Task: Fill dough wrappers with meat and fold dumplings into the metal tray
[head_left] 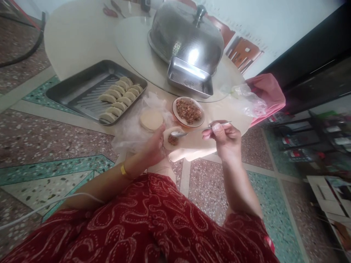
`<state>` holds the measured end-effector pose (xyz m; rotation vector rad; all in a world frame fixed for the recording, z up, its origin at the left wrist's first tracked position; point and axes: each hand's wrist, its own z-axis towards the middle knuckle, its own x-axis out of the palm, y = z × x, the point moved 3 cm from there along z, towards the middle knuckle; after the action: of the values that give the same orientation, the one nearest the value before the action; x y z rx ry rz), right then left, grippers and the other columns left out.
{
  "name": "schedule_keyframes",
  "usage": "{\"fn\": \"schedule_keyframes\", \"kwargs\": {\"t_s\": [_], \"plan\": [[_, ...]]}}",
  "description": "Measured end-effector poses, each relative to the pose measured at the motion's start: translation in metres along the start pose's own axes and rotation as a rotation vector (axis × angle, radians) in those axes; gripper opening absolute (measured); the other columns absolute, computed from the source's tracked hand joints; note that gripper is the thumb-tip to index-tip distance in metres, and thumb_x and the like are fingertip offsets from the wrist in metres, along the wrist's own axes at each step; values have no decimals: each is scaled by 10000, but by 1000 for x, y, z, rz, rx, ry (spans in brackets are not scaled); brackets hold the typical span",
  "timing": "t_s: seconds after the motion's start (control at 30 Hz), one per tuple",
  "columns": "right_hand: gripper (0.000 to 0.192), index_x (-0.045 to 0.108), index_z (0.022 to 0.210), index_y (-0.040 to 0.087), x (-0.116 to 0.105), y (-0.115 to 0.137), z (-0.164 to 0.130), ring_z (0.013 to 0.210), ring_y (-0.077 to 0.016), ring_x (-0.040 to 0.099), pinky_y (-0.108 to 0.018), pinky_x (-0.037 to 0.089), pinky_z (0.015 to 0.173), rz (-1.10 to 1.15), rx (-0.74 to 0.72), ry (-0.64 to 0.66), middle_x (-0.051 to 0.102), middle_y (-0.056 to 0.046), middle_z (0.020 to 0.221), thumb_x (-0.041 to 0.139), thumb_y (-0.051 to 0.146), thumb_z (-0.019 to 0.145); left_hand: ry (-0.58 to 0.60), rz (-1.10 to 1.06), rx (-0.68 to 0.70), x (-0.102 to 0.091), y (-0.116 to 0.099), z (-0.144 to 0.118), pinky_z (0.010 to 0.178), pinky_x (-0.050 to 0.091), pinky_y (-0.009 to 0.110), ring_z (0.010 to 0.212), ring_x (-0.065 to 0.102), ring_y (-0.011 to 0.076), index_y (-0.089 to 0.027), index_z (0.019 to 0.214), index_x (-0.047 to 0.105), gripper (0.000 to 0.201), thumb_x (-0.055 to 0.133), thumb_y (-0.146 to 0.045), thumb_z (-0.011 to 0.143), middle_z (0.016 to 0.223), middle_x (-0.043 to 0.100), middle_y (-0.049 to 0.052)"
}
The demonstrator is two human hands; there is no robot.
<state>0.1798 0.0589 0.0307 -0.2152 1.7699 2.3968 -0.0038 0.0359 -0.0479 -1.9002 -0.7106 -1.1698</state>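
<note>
My left hand holds a round dumpling wrapper by its left side, and a small heap of minced filling lies on it. In my right hand is a metal spoon, pinched by the handle, its bowl just over the filling. A white bowl of minced filling stands right behind the spoon. To the left of the bowl, a stack of round wrappers rests on a crumpled clear plastic bag.
A metal tray at the left carries several folded dumplings. On the glass turntable sit a large steel dome lid and a small steel pan. A plastic bag and pink cloth are at the table's right edge.
</note>
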Motion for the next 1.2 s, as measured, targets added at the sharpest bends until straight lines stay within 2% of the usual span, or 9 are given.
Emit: {"fn": "schedule_keyframes", "kwargs": {"t_s": [0.13,0.23,0.47,0.63,0.8,0.87,1.03,1.13,1.2], "plan": [[382,603,655,212,1,0,4,469,-98,629,-262,583,472,-27,26,13,689,20,618,718,558,769,14,-7,-4,2,0,0,777,557,300,786,708,204,-79,1153,672,532,298,-433,1024,921,753,137],[380,601,670,216,-1,6,1,482,-103,638,-271,592,491,-64,-19,-10,698,18,637,690,564,793,25,-22,-3,2,-2,0,789,551,314,788,710,216,-74,1171,669,525,303,-420,1022,892,749,142],[122,662,930,256,2,23,-22,662,-135,723,-282,638,621,-163,-240,88,716,28,712,625,370,905,-36,-55,-40,0,-8,0,840,553,355,972,702,250,-107,1301,594,540,305,-466,1018,990,754,130],[102,657,980,266,8,21,-28,730,-147,738,-287,642,628,-272,-243,168,737,14,803,599,326,921,-32,-68,-8,3,-9,-2,826,562,346,982,698,248,-121,1321,585,519,334,-453,1010,999,756,110],[120,665,997,290,-10,21,-29,758,-166,733,-337,642,673,-224,-310,127,737,9,795,609,353,913,-58,-83,-46,8,-15,-6,877,545,417,968,695,274,-104,1359,538,569,315,-493,1008,997,751,128],[113,671,978,292,-17,19,-29,764,-169,730,-337,628,655,-208,-327,153,740,3,800,609,360,912,-52,-100,-69,10,-18,-7,870,542,430,942,699,281,-80,1363,525,603,291,-508,1010,983,749,140],[112,684,998,300,-17,12,-26,778,-156,726,-307,602,632,-161,-344,276,751,12,830,599,311,927,-55,-97,-87,17,-19,-8,856,531,374,851,699,247,-54,1344,545,609,289,-497,1013,917,751,136],[114,689,986,290,-13,9,-23,777,-157,731,-312,614,650,-172,-299,246,753,12,835,601,329,925,-65,-80,-76,19,-17,-7,808,530,326,761,687,217,-45,1338,558,599,295,-477,1017,821,746,117],[129,688,964,277,-13,9,-21,758,-160,734,-321,625,663,-181,-273,196,749,12,803,607,366,918,-78,-82,-68,19,-16,-7,821,532,327,795,693,222,-50,1339,560,595,289,-473,1019,828,749,114]]}}
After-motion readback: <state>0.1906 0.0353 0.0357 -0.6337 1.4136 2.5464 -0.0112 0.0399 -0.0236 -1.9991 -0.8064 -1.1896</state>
